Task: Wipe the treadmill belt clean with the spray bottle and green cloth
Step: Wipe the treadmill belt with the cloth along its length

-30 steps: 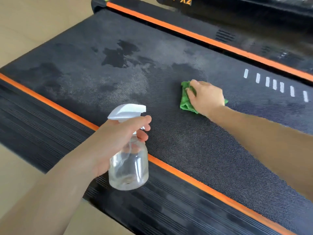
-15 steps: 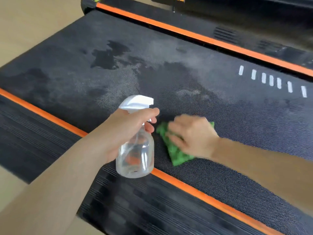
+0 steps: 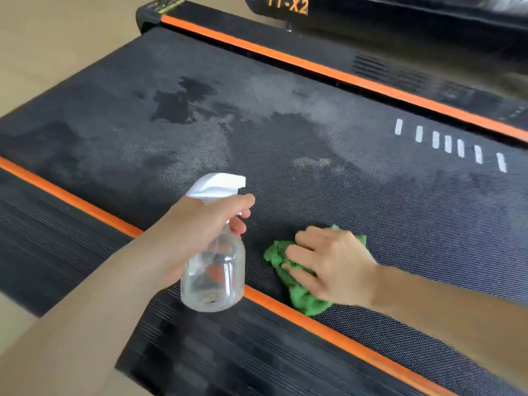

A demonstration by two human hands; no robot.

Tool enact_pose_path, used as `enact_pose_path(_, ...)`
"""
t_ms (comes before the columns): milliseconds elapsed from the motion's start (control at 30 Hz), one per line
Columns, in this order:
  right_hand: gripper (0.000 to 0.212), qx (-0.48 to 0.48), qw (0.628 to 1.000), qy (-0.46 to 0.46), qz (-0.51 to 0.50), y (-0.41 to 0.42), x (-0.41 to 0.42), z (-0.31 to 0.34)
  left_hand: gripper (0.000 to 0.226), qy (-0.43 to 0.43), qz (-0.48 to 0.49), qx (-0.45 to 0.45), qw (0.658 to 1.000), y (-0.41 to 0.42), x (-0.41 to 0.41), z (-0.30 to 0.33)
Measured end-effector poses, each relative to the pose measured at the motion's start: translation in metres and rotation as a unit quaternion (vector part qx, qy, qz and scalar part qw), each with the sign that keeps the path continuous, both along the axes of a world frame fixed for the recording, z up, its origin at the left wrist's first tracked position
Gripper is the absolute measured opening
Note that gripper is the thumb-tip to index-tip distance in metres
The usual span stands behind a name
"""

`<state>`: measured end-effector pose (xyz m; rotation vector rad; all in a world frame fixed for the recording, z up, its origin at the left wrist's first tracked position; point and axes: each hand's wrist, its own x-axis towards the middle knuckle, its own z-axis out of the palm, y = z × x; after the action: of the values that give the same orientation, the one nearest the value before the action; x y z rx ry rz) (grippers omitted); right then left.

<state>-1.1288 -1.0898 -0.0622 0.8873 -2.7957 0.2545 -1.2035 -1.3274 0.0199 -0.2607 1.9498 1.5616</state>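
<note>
We see the left hand gripping the clear spray bottle by its neck, held above the treadmill's near orange rail. Right hand lies flat, fingers straight, pressing the green cloth on the treadmill belt beside that rail. Dark wet patches sit farther up the belt.

home gym: treadmill, wood floor

1. The cloth lies on the treadmill belt, under the right hand.
2. Left of it, the left hand holds the spray bottle above the belt's near edge.
</note>
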Motion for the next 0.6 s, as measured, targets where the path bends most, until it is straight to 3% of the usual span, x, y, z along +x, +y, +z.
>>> enact_pose_path(33, 0.015, 0.021, 1.000, 0.010, -0.016, 0.010, -0.021, -0.001, 0.027, 0.010, -0.004, -0.005, 1.000, 0.002, 0.002, 0.001)
enact_pose_path(100, 0.017, 0.020, 0.985, 0.039, -0.169, 0.025, -0.075, -0.002, 0.025, 0.024, -0.006, -0.006, 1.000, 0.002, 0.004, -0.001)
enact_pose_path(167, 0.019, 0.006, 0.936, 0.038, -0.351, 0.038, -0.127, -0.003, 0.026, 0.039, 0.006, -0.011, 0.999, -0.001, 0.003, -0.003)
enact_pose_path(233, 0.019, 0.008, 0.905, 0.024, -0.425, 0.034, -0.148, -0.004, 0.035, 0.047, 0.018, -0.023, 0.998, -0.008, -0.001, -0.003)
enact_pose_path(300, 0.020, 0.000, 0.916, 0.020, -0.400, 0.015, -0.133, -0.002, 0.045, 0.045, 0.038, -0.035, 0.998, -0.015, -0.005, -0.003)
enact_pose_path(467, 0.017, -0.030, 0.988, 0.026, -0.146, -0.066, -0.034, -0.005, 0.029, 0.063, 0.091, -0.034, 0.993, -0.036, -0.001, 0.005)
enact_pose_path(600, 0.016, -0.011, 0.999, 0.046, -0.015, -0.058, -0.058, -0.009, 0.025, 0.068, 0.122, -0.037, 0.990, -0.050, 0.000, 0.005)
